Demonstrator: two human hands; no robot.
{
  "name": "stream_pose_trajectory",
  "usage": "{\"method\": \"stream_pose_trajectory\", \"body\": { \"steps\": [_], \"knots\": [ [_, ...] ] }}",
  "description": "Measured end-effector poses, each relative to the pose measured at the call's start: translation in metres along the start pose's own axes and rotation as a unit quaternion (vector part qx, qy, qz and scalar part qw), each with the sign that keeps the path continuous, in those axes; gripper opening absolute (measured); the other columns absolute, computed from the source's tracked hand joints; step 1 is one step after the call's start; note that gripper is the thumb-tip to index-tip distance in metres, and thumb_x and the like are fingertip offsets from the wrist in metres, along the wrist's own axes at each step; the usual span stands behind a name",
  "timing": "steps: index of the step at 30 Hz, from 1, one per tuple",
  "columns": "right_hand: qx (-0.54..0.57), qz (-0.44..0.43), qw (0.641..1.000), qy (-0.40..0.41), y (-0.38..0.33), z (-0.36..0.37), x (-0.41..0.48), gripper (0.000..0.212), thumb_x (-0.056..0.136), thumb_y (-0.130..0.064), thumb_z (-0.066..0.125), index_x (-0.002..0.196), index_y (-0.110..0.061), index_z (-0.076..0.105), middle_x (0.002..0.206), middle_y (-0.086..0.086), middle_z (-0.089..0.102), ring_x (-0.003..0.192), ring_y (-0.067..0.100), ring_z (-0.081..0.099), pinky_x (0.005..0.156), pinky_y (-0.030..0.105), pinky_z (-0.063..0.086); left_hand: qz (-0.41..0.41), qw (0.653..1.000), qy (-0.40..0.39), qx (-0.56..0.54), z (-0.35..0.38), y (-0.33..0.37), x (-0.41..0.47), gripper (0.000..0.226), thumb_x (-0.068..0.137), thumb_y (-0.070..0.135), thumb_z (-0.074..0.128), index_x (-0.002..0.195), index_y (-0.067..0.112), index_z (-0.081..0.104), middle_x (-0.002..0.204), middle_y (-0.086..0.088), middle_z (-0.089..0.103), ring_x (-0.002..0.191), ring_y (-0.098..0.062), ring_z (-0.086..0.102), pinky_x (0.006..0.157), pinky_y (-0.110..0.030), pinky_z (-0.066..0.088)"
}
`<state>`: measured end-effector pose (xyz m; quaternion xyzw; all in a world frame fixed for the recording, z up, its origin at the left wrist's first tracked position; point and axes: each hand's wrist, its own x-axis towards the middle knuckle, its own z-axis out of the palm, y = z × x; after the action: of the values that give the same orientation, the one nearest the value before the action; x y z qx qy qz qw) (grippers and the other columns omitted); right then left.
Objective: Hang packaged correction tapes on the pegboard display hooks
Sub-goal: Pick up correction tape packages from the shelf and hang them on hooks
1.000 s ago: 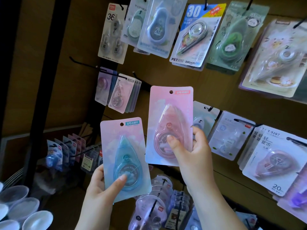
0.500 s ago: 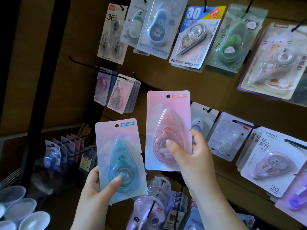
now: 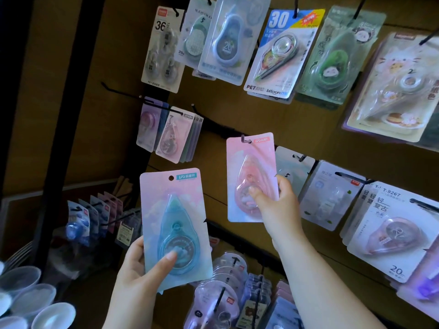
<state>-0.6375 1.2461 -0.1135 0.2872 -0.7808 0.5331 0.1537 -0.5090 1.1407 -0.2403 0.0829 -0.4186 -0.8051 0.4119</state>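
Observation:
My right hand (image 3: pixel 273 205) pinches the lower part of a pink packaged correction tape (image 3: pixel 249 167), thumb on the front and fingers behind. The card's top hole sits at the tip of a black display hook (image 3: pixel 244 139) on the brown board. Lower left, my left hand (image 3: pixel 140 274) holds a blue packaged correction tape (image 3: pixel 175 224) upright, thumb pressed on its blister. That card hangs on nothing, and its hole is free.
Other correction tape packs hang on hooks all around: a top row (image 3: pixel 280 53), a pink stack at the left (image 3: pixel 171 134), white packs at the right (image 3: pixel 389 224), more below (image 3: pixel 228 290). An empty hook (image 3: pixel 118 91) juts out upper left. Clear plastic cups (image 3: pixel 31 298) stand at bottom left.
My right hand has carried the pink pack forward and right, bringing its hole to the hook's tip. The blue pack in my left hand stays about where it was.

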Motion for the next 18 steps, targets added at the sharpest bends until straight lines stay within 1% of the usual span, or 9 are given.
{"method": "stream_pose_trajectory", "body": {
  "steps": [1,3,5,7,9,11,13,16,18],
  "knots": [
    [0.002,0.002,1.000,0.016,0.003,0.003,0.005,0.048,0.086,-0.026,0.059,0.130,-0.017,0.041,0.119,0.001,0.051,0.110,0.017,0.051,0.081,0.026,0.048,0.008,1.000,-0.012,0.006,-0.002,0.001,0.000,0.060,0.040,0.037,0.090,0.091,0.025,0.060,0.089,-0.008,0.071,0.077,-0.021,0.070,0.056,-0.024,0.059],
    [-0.002,0.016,0.999,0.033,0.009,0.008,0.013,0.046,0.088,-0.025,0.056,0.131,-0.017,0.041,0.125,0.005,0.051,0.116,0.020,0.051,0.081,0.027,0.051,0.008,1.000,-0.018,0.021,-0.004,0.003,0.001,0.092,0.004,0.052,0.086,0.090,0.026,0.062,0.082,-0.003,0.074,0.073,-0.018,0.071,0.054,-0.022,0.058],
    [-0.012,0.032,0.999,0.019,0.012,0.011,0.014,0.047,0.089,-0.021,0.054,0.133,-0.016,0.036,0.132,0.008,0.046,0.117,0.020,0.050,0.074,0.023,0.051,0.003,0.999,-0.029,0.016,-0.004,0.006,0.003,0.099,-0.001,0.055,0.084,0.090,0.025,0.063,0.081,-0.003,0.074,0.072,-0.018,0.071,0.052,-0.021,0.057],
    [-0.022,0.041,0.999,0.000,0.013,0.014,0.007,0.057,0.090,-0.019,0.053,0.140,-0.018,0.026,0.146,0.007,0.032,0.127,0.020,0.041,0.090,0.029,0.047,0.012,0.999,-0.039,0.010,-0.003,0.010,0.004,0.097,-0.001,0.053,0.085,0.090,0.026,0.063,0.081,-0.002,0.074,0.071,-0.017,0.072,0.051,-0.020,0.056],
    [-0.036,0.010,0.999,0.002,0.009,0.014,-0.009,0.061,0.089,-0.022,0.054,0.142,-0.021,0.023,0.151,0.001,0.022,0.137,0.018,0.028,0.105,0.031,0.034,0.023,0.998,-0.056,0.004,0.000,0.014,0.006,0.093,0.001,0.052,0.086,0.088,0.027,0.064,0.080,-0.001,0.075,0.071,-0.015,0.072,0.050,-0.019,0.055],
    [-0.022,-0.033,0.999,-0.008,0.003,0.012,-0.025,0.050,0.089,-0.027,0.054,0.134,-0.026,0.033,0.142,-0.002,0.033,0.133,0.012,0.032,0.097,0.019,0.034,0.033,0.996,-0.078,0.002,0.006,0.016,0.008,0.091,0.006,0.043,0.090,0.091,0.027,0.062,0.079,0.000,0.075,0.069,-0.013,0.072,0.050,-0.018,0.054],
    [0.051,-0.038,0.995,-0.071,-0.011,0.007,-0.037,0.029,0.088,-0.032,0.050,0.116,-0.035,0.041,0.123,-0.011,0.047,0.114,0.004,0.049,0.081,0.007,0.042,0.034,0.995,-0.095,0.009,0.015,0.016,0.010,0.084,0.018,0.025,0.091,0.096,0.026,0.057,0.079,-0.001,0.074,0.069,-0.012,0.072,0.050,-0.019,0.054],
    [0.149,-0.033,0.974,-0.165,-0.034,-0.004,-0.036,0.019,0.086,-0.041,0.045,0.098,-0.030,0.053,0.098,-0.013,0.065,0.087,-0.005,0.062,0.075,0.013,0.050,0.034,0.991,-0.129,0.028,0.030,0.017,0.015,0.062,0.045,0.011,0.077,0.101,0.024,0.052,0.078,0.005,0.075,0.070,-0.011,0.071,0.052,-0.019,0.054],
    [0.101,-0.048,0.984,-0.138,-0.041,-0.007,-0.026,0.022,0.091,-0.032,0.047,0.090,-0.014,0.059,0.092,0.002,0.070,0.085,0.010,0.066,0.079,0.031,0.054,0.038,0.986,-0.156,0.039,0.041,0.021,0.017,0.052,0.056,0.008,0.068,0.103,0.022,0.051,0.080,0.004,0.075,0.072,-0.011,0.071,0.054,-0.020,0.055]
  ]
}}
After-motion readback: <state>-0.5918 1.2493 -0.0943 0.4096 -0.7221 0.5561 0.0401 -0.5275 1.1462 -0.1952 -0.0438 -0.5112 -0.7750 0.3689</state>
